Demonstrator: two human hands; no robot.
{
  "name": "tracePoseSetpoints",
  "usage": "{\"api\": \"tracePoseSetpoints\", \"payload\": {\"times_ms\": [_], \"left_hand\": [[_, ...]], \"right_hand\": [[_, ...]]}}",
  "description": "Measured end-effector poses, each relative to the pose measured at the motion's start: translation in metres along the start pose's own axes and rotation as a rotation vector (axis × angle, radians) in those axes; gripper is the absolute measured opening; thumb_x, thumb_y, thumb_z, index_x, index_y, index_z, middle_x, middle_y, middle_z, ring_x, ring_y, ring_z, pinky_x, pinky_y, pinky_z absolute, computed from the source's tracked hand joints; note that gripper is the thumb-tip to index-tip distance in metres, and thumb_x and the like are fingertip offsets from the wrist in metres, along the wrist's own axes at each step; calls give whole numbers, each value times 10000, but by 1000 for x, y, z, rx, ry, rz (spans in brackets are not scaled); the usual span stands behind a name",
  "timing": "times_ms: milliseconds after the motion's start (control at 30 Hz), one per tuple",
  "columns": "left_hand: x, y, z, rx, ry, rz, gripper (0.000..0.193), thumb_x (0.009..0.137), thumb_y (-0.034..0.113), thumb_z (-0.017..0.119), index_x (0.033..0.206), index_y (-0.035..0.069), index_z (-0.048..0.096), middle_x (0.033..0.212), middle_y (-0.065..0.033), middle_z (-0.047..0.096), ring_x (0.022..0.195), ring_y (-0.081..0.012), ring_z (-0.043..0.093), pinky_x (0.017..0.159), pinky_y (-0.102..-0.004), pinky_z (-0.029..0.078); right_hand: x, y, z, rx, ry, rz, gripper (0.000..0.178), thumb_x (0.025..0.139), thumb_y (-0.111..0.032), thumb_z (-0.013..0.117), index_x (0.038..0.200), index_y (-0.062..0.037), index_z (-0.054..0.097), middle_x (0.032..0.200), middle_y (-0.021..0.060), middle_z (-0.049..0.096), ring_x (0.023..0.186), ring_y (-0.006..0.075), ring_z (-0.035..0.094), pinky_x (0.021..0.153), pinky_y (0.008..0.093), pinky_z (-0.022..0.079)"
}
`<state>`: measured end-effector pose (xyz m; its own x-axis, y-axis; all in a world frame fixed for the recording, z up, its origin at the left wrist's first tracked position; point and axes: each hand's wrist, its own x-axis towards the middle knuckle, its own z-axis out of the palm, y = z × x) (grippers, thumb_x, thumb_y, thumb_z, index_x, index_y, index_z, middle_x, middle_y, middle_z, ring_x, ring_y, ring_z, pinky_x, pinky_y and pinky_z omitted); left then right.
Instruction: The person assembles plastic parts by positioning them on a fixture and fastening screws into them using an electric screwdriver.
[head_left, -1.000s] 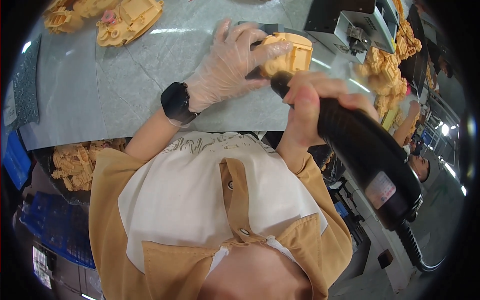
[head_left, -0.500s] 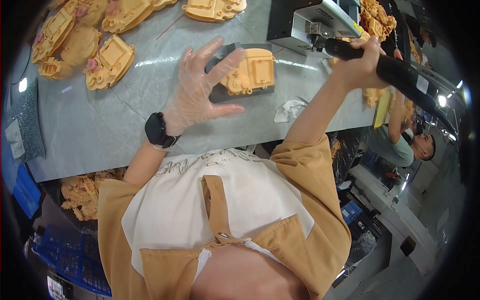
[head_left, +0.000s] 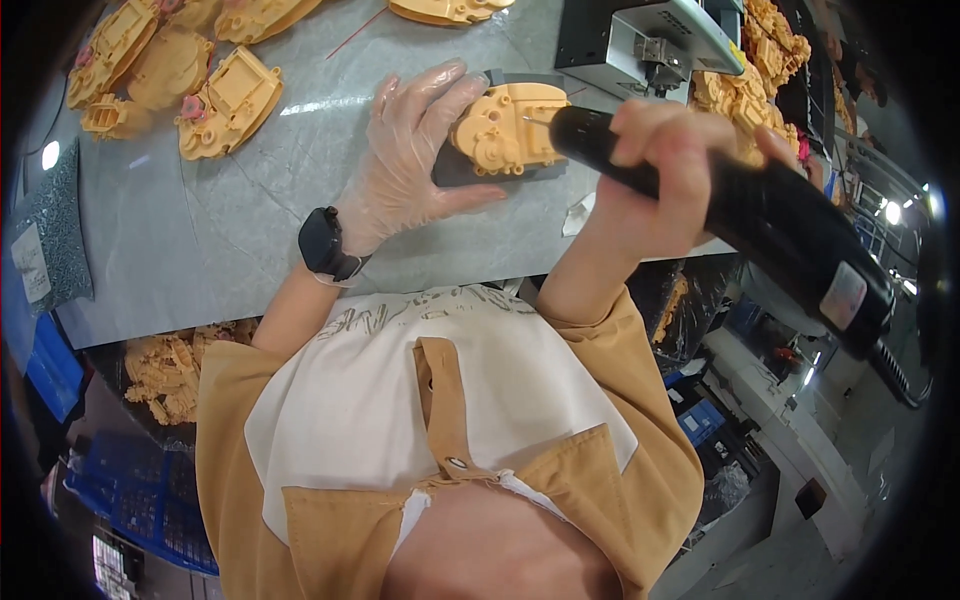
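My right hand (head_left: 668,165) is closed round a black electric screwdriver (head_left: 780,225), held slanting. Its thin bit (head_left: 537,121) points at the right part of a yellow-orange plastic housing (head_left: 503,128); whether it touches a screw is too small to tell. The housing sits on a dark grey block (head_left: 455,170) on the table. My left hand (head_left: 415,150), in a clear plastic glove, is open along the left side of the block. Its fingertips lie by the upper left edge of the housing, and the thumb stretches along the block's near side.
Several yellow-orange housings (head_left: 232,103) lie at the far left of the grey table (head_left: 220,240). A metal-and-black machine (head_left: 650,50) stands behind the screwdriver, with piled yellow parts (head_left: 735,100) beside it. A bag (head_left: 55,235) is at the left edge; more parts (head_left: 165,375) sit below the table.
My right hand has brought the screwdriver from beside the machine leftward and nearer, to the housing. The left hand's fingers have come off the housing's top to its edge. The view has shifted slightly.
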<state>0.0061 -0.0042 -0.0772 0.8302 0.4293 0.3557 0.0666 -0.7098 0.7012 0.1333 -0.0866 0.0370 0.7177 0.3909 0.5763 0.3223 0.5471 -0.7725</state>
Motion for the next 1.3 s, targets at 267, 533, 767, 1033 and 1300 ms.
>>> {"api": "tracePoseSetpoints", "payload": {"times_ms": [267, 533, 767, 1033, 1300], "left_hand": [[-1, 3, -9, -27, 44, -30, 810, 595, 438, 783, 1254, 125, 431, 1294, -102, 411, 1196, -308, 403, 1033, -515, 246], [-1, 4, -10, -65, 47, -42, 782, 616, 418, 773, 1256, 136, 423, 1299, -94, 409, 1192, -305, 406, 1037, -516, 233], [0, 2, -9, -97, 29, -48, 779, 624, 431, 761, 1258, 133, 420, 1287, -91, 424, 1180, -293, 427, 1033, -518, 237], [5, -1, -6, -107, 76, -43, 729, 649, 423, 743, 1226, 103, 433, 1205, -77, 468, 1149, -247, 446, 1017, -483, 254], [9, 3, -14, -57, 120, -22, 614, 740, 371, 678, 1216, 73, 429, 1096, -106, 544, 1052, -272, 497, 949, -424, 339]], "right_hand": [[5, 18, 16, -4, -42, 73, 516, 743, 88, 567, 1157, -16, 276, 638, 74, 562, 434, 129, 495, 483, 264, 462], [9, 28, 18, -75, -70, 83, 458, 733, 73, 615, 1079, -11, 326, 639, 87, 580, 430, 127, 509, 459, 244, 462], [11, 31, 24, -187, -98, 150, 466, 713, 119, 553, 1092, -16, 317, 595, 124, 548, 407, 171, 462, 466, 336, 460], [7, 40, 23, -102, -90, 136, 485, 720, 74, 664, 1080, -13, 350, 643, 92, 593, 455, 110, 529, 468, 207, 465], [26, 9, -30, 183, 45, 54, 235, 760, -112, 483, 960, 11, 484, 564, 80, 467, 517, 159, 472, 571, 351, 434]]}}
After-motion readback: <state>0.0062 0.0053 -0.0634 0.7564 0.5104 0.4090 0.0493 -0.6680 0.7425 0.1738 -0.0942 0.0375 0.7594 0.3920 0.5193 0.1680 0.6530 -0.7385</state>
